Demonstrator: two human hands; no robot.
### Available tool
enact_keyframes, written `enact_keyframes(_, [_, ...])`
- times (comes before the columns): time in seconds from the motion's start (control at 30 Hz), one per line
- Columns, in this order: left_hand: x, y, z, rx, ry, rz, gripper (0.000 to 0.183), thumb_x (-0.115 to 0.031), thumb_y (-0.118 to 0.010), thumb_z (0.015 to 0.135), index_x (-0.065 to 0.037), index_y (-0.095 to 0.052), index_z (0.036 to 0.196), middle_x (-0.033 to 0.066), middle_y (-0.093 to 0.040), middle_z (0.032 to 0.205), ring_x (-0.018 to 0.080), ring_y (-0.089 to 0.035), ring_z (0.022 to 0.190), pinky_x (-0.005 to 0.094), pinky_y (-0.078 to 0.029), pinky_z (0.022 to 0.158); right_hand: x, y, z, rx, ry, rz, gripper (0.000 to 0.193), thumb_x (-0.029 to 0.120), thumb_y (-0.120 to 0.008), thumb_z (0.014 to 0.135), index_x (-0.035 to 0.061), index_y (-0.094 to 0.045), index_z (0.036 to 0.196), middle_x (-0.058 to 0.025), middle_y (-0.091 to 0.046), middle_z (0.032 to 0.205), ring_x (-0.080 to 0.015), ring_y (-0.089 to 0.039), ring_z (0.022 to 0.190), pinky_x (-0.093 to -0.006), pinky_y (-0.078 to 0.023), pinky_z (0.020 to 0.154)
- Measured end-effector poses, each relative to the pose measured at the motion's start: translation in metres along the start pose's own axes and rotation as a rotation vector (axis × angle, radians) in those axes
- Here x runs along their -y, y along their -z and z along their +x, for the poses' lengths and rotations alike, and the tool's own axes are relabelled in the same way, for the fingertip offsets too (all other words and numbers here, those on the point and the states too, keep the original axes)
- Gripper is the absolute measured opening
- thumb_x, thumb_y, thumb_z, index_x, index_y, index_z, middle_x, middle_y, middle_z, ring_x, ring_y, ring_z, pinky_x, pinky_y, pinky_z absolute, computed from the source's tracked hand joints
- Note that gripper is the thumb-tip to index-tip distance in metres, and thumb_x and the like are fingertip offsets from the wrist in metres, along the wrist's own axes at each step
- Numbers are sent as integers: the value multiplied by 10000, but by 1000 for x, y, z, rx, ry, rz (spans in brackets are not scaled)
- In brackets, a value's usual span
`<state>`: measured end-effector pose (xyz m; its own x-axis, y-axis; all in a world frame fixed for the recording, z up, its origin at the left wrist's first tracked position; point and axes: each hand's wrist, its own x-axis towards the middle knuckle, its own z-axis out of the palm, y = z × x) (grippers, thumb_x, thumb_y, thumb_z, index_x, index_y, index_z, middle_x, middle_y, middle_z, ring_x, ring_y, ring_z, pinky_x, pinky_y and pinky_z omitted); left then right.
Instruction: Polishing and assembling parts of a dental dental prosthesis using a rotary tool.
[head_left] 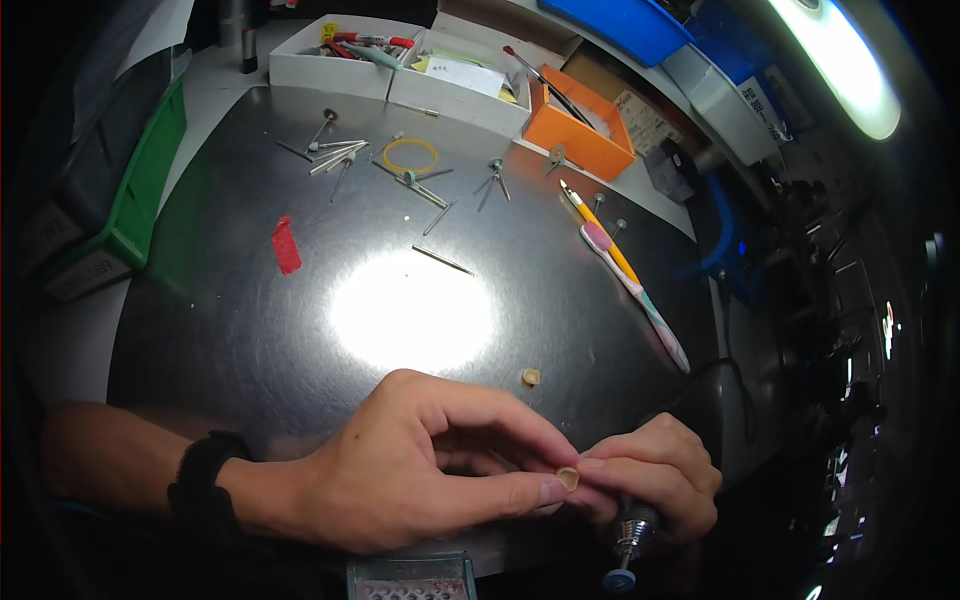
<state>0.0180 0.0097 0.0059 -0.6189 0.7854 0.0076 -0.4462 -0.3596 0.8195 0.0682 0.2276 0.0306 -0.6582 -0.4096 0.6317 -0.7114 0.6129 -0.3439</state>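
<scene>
Between the thumb and fingertips of my left hand (pixel 430 470) is a small, hollow, tan dental crown (pixel 568 478), its opening showing. My right hand (pixel 655 470) is wrapped round a rotary handpiece (pixel 634 525), whose metal nose points down toward the lower edge. A blue-grey grinding disc (pixel 619 580) sits on the end of its shank, apart from the crown. The fingertips of both hands meet beside the crown. Just beyond them, a second tan crown (pixel 531 377) lies on the metal work surface (pixel 240 340).
Several rotary burs (pixel 340 155) lie scattered at the back, near a yellow rubber band (pixel 411 156). A toothbrush (pixel 635 285) and a yellow-handled knife (pixel 600 225) lie at right. Farther back stand an orange box (pixel 580 140) and white boxes (pixel 330 70). A grated tray (pixel 412 580) is at the lower edge.
</scene>
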Motion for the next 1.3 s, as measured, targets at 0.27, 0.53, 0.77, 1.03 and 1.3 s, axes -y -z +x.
enact_keyframes(0.27, [-1,0,0,-1,-13,42,254,44,-704,869,50,-693,1123,161,-699,1078,169,-668,1013,258,-516,891,-1,-2,-1,-15,-7,20,230,210,-837,747,72,-723,891,-37,-704,728,-75,-619,552,-208,-355,496])
enact_keyframes(0.53, [-3,-2,-1,-36,80,-25,238,40,-678,891,53,-685,1128,153,-698,1082,170,-675,995,257,-528,890,3,5,-1,29,-64,-69,273,257,-830,760,102,-712,952,-5,-629,750,-93,-568,575,-223,-387,500])
enact_keyframes(0.77, [-4,1,-1,-42,134,-86,243,62,-595,934,73,-647,1171,179,-684,1104,202,-689,965,300,-569,869,-23,5,-6,4,-19,-199,381,390,-727,865,81,-607,1054,-2,-536,687,-151,-507,544,-281,-377,496])
enact_keyframes(1.03, [-2,1,0,-29,166,-99,213,67,-589,935,82,-653,1138,200,-675,1075,207,-689,951,296,-571,863,-15,5,0,178,-52,-256,507,526,-818,691,102,-541,689,-2,-436,545,-163,-438,454,-315,-281,464])
enact_keyframes(1.3, [-3,4,0,1,177,-57,198,72,-589,931,82,-666,1113,211,-659,1109,217,-682,959,301,-563,873,-16,0,-2,184,-67,-244,471,463,-819,687,110,-514,626,9,-422,533,-152,-445,442,-320,-277,450])
